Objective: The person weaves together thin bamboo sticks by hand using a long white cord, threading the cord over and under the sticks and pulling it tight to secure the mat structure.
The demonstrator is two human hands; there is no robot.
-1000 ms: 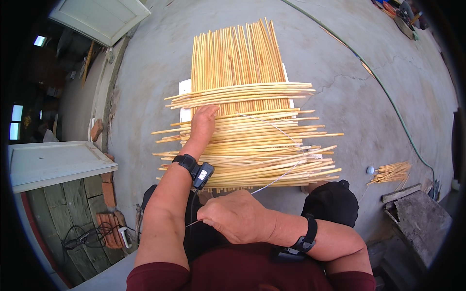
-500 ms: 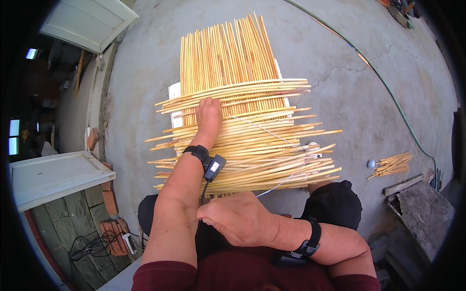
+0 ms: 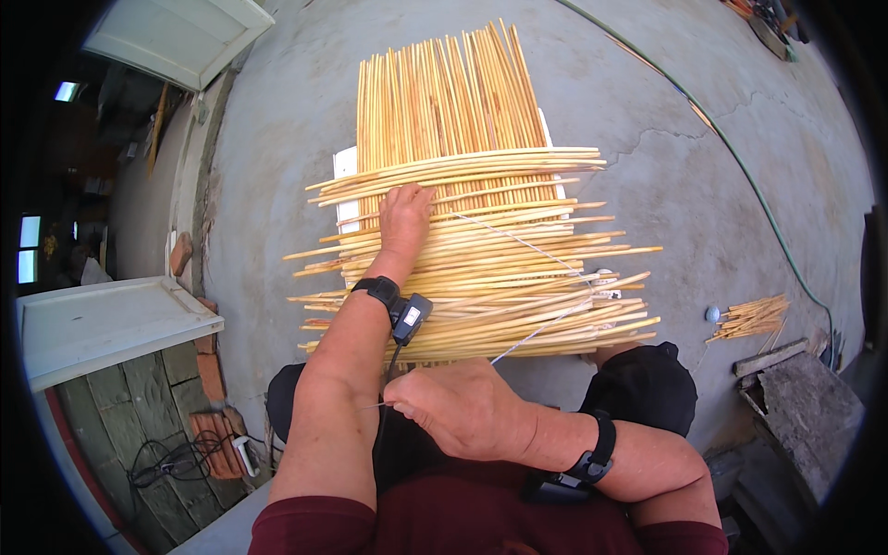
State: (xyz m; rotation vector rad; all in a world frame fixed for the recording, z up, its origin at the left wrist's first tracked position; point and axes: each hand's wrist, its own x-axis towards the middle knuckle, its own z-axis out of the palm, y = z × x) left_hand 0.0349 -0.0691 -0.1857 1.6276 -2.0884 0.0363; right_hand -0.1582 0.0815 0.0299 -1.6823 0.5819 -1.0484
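Specifically, a crosswise stick (image 3: 499, 189) lay at upper centre, long axis left to right, extending rightward from the nearer left hand (image 3: 405, 222); whether its curled fingers gripped could not be determined. The right hand (image 3: 467, 407), lower centre, was closed on a thin needle-like rod (image 3: 373, 406).

Crosswise sticks (image 3: 462, 301) lie over lengthwise sticks (image 3: 444, 102) — hose (image 3: 764, 199) right, panel (image 3: 116, 324) left
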